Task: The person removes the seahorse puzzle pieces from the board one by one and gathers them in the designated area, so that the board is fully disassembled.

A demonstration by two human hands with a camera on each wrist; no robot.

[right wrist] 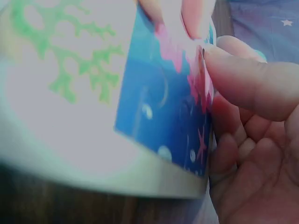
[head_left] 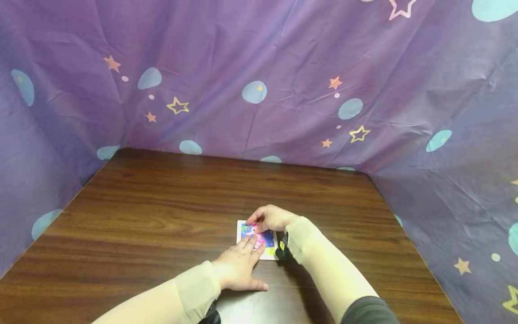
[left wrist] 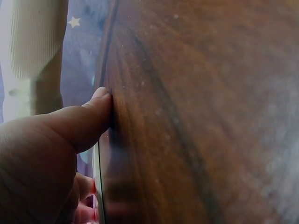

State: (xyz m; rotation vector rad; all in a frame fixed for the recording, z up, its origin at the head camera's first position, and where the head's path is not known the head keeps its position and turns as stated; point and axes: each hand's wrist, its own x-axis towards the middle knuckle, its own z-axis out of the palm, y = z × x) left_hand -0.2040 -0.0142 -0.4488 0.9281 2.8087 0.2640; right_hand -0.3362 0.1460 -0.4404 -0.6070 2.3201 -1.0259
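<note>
Purple star-printed cloth backdrop around a dark brown wood-grain table

The cloth rises behind the table and along its left and right sides, creased in places and printed with pale blue ovals, orange stars and yellow outlined stars. The table has a glossy top, with a bright patch of reflected light near the viewer.

Two arms reach in from the near edge, one in a left cream sleeve, the other in a right cream sleeve with dark grey fabric towards the elbow.

The bare left hand lies palm down, grasping nothing: its fingers are extended over the lower left of the board, the thumb stretched out to the right, away from it. The bare right hand comes over the board's upper right, its thumb and index finger pinched together.

The square picture board, white-bordered with a blue and pink design, lies flat on the table, under both hands. A black wrist device with a yellow mark sits beside its right edge.

Smallest is a thin, flat pink piece, held between the right thumb and finger at the board's surface, one edge raised; its full outline is hidden by the fingers
</note>
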